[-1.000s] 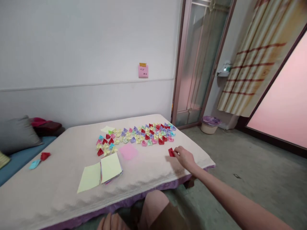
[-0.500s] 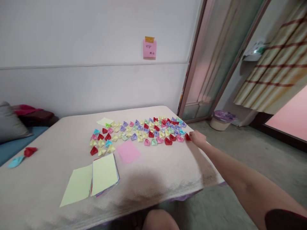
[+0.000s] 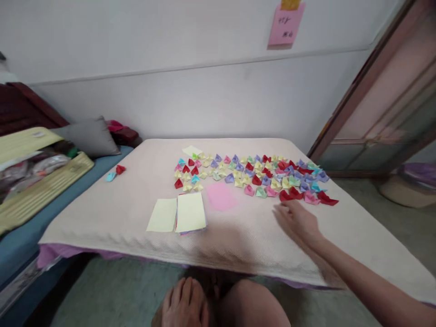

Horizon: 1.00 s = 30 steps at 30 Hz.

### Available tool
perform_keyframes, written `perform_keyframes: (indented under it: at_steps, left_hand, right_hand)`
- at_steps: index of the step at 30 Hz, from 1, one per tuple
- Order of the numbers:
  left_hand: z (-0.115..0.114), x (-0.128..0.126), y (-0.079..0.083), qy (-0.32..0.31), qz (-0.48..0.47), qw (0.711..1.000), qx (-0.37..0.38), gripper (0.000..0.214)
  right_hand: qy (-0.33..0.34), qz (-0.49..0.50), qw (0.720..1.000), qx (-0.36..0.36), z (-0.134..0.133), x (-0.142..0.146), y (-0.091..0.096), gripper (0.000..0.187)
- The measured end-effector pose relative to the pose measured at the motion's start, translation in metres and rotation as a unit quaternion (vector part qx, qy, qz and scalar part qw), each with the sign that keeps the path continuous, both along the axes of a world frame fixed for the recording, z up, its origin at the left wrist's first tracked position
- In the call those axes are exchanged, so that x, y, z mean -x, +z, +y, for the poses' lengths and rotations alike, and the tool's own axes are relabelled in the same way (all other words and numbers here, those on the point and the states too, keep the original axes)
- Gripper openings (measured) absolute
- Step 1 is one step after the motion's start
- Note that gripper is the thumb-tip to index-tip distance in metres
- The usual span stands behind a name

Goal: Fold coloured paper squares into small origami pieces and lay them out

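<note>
My right hand [image 3: 299, 220] hovers over the table just in front of the rows of folded paper boats, its fingers loosely stretched out and slightly blurred, with nothing seen in them. Closest to it is a red paper boat [image 3: 295, 194]; another red boat [image 3: 327, 198] ends the front row at the right. My left hand [image 3: 185, 299] lies flat on my knee below the table edge, holding nothing. A pink paper sheet [image 3: 222, 196] lies left of my right hand. Beside it are a stack of paper sheets [image 3: 191, 212] with pale yellow on top and a single pale yellow sheet [image 3: 162, 215].
Apart from the rest, a blue boat [image 3: 111, 176] and a red one [image 3: 120, 169] lie at the table's left. A pink note [image 3: 286, 25] is taped to the wall. Left stand a grey cushion [image 3: 89, 136] and an open yellow case [image 3: 51, 177]; at right, a lined bin [image 3: 408, 184].
My right hand has left the red boat at the end of the front row and moved left and toward me. The view has turned left, and my left hand now shows on my knee.
</note>
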<state>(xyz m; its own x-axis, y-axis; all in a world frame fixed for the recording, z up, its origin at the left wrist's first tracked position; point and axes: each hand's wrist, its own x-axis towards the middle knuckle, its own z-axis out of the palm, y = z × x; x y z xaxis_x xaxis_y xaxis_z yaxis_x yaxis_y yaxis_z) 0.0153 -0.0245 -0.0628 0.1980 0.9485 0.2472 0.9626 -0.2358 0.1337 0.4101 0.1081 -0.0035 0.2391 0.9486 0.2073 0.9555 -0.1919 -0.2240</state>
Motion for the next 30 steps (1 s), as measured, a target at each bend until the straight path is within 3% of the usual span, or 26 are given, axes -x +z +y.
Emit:
perform_keyframes:
  at_steps: [4, 6, 9, 13, 18, 22, 26, 30]
  left_hand:
    - [-0.004, 0.002, 0.001, -0.011, -0.03, 0.999, -0.04, 0.027]
    - [-0.007, 0.002, 0.001, -0.009, -0.035, 0.998, -0.042, 0.028]
    - [-0.01, 0.003, 0.003, 0.005, -0.046, 0.998, -0.03, 0.029]
    - [-0.011, 0.002, 0.007, 0.024, -0.075, 0.997, -0.012, 0.024]
    - [-0.012, 0.003, 0.013, 0.042, -0.102, 0.994, 0.028, 0.025]
    - [-0.012, 0.009, 0.018, 0.027, -0.105, 0.992, 0.064, 0.03]
    - [-0.012, 0.012, 0.027, 0.023, -0.112, 0.989, 0.093, 0.032]
    - [-0.014, 0.011, 0.036, 0.025, -0.114, 0.988, 0.101, 0.028]
  right_hand:
    - [0.189, -0.007, 0.982, 0.008, 0.009, 0.084, -0.013, 0.023]
    - [0.236, -0.021, 0.971, 0.025, 0.022, 0.116, -0.013, 0.022]
    - [0.263, -0.045, 0.962, 0.052, 0.046, 0.151, -0.009, 0.026]
    - [0.249, -0.072, 0.961, 0.092, 0.076, 0.182, -0.008, 0.031]
    - [0.217, -0.055, 0.966, 0.127, 0.095, 0.199, -0.014, 0.031]
    - [0.177, 0.022, 0.976, 0.128, 0.102, 0.194, -0.011, 0.031]
    - [0.116, 0.156, 0.978, 0.078, 0.102, 0.178, -0.002, 0.029]
    - [0.056, 0.33, 0.942, -0.012, 0.09, 0.161, 0.006, 0.03]
